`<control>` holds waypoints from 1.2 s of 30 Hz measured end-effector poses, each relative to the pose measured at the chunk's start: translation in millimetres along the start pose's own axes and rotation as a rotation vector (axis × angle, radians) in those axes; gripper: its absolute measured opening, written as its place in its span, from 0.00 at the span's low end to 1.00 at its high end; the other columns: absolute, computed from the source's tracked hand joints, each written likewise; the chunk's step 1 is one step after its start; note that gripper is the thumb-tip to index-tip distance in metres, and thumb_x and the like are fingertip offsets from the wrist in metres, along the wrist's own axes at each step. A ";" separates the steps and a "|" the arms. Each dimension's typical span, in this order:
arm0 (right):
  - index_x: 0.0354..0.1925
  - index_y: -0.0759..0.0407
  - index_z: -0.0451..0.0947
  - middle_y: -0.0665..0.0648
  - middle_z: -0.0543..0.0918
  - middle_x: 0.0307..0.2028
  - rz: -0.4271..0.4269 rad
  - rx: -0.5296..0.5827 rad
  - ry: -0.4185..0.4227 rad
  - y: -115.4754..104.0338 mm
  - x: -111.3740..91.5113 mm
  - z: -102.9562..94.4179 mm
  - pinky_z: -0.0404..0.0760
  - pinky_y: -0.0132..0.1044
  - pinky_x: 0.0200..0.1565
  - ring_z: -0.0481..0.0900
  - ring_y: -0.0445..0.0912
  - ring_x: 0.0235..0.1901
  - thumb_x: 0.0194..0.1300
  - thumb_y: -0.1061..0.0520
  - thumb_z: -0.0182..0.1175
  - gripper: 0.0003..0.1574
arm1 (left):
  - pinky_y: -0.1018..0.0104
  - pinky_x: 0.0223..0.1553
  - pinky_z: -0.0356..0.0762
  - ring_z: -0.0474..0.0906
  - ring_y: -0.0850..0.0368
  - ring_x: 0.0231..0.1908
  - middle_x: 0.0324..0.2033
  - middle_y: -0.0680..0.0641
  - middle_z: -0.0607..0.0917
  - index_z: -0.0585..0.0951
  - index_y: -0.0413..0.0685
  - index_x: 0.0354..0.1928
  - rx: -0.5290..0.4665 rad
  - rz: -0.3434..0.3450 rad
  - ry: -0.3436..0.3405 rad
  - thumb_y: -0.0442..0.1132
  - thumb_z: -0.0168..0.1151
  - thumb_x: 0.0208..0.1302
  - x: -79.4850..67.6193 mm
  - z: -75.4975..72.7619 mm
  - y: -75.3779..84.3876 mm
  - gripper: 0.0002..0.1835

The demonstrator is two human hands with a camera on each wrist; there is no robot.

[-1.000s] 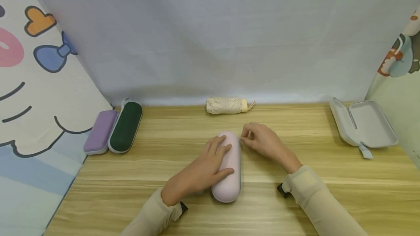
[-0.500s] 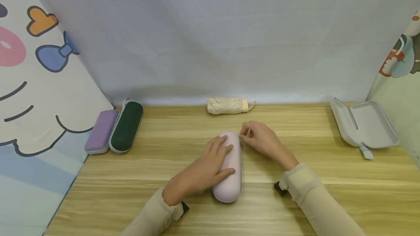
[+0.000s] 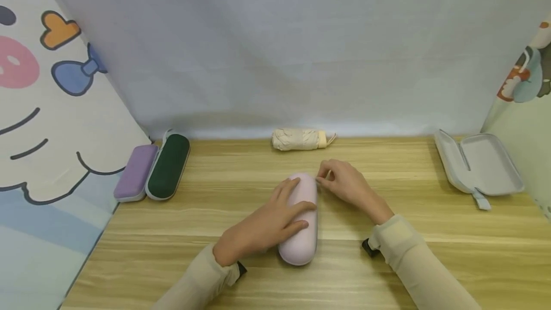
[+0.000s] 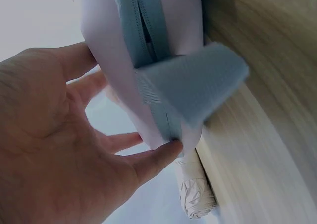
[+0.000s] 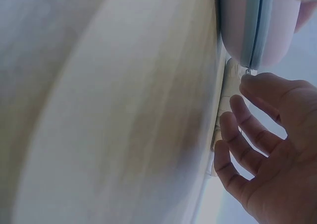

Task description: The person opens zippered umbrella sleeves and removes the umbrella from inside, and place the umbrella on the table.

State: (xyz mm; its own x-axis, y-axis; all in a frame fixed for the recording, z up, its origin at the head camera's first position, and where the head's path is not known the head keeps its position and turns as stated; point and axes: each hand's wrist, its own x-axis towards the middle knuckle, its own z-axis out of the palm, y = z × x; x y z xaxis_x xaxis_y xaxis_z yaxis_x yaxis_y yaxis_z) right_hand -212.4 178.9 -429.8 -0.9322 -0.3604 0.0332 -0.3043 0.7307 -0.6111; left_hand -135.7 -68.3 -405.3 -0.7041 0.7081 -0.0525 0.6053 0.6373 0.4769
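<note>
A pale pink hard-shell glasses case (image 3: 300,243) lies lengthwise on the wooden table, its grey zip (image 5: 257,30) running round the side. My left hand (image 3: 267,224) holds the case from the left, fingers spread over its top and one finger reaching the right edge. Seen from the left wrist, a grey fabric tab (image 4: 198,83) sticks out from the zip side, near a fingertip on the seam. My right hand (image 3: 346,185) is at the far right end, thumb and forefinger pinching the small metal zip pull (image 5: 248,71); its other fingers are loosely bent.
A folded beige umbrella (image 3: 298,139) lies at the back by the white cloth. Purple (image 3: 137,169) and dark green (image 3: 169,166) cases lie side by side at the left. An opened light grey case (image 3: 488,164) with a strap lies at the right.
One finger of my left hand has stretched across the case top to its right edge. My right hand stays at the far end of the case with almost no movement.
</note>
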 end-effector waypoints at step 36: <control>0.33 0.50 0.83 0.49 0.79 0.30 0.006 -0.070 0.046 10.2 -52.7 -12.2 0.73 0.38 0.34 0.73 0.42 0.30 0.69 0.56 0.69 0.06 | 0.44 0.48 0.84 0.83 0.38 0.52 0.56 0.34 0.84 0.70 0.31 0.69 0.396 -0.248 0.308 0.52 0.77 0.60 -2.6 25.2 19.3 0.45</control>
State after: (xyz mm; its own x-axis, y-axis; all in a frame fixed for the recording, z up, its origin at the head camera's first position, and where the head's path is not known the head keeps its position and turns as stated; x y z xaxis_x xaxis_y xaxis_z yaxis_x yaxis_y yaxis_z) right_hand -168.8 212.4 -428.2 -0.9414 -0.3305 0.0670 -0.3105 0.7717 -0.5550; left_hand -112.8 -50.2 -418.1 -0.8831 0.4386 0.1665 0.4590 0.8812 0.1135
